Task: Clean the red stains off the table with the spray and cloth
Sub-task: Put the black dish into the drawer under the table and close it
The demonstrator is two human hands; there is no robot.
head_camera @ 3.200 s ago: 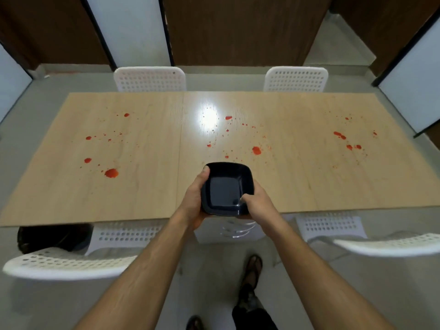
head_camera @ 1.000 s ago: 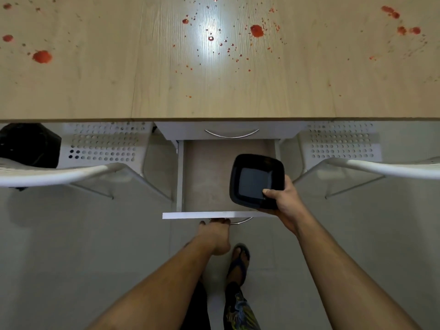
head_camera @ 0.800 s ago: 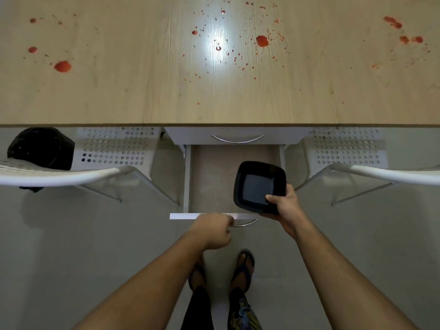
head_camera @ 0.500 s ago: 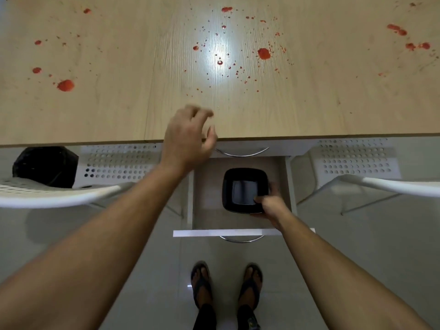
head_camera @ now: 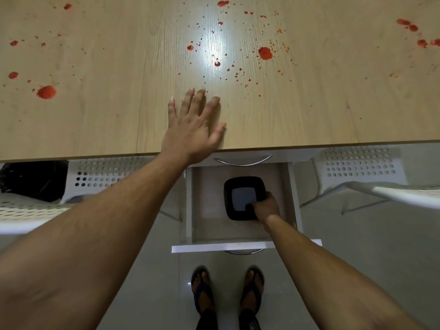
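Left hand lies flat, fingers spread, on the table near its front edge; right hand grips a black bowl in the open drawer at 6 o'clock. Red stains scatter from 9 through 12 to 3 o'clock of the left hand.

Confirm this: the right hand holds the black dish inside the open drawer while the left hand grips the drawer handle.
Not quite. The head view shows the left hand resting flat on the table, not gripping the handle. The right hand does hold the black dish inside the open drawer.
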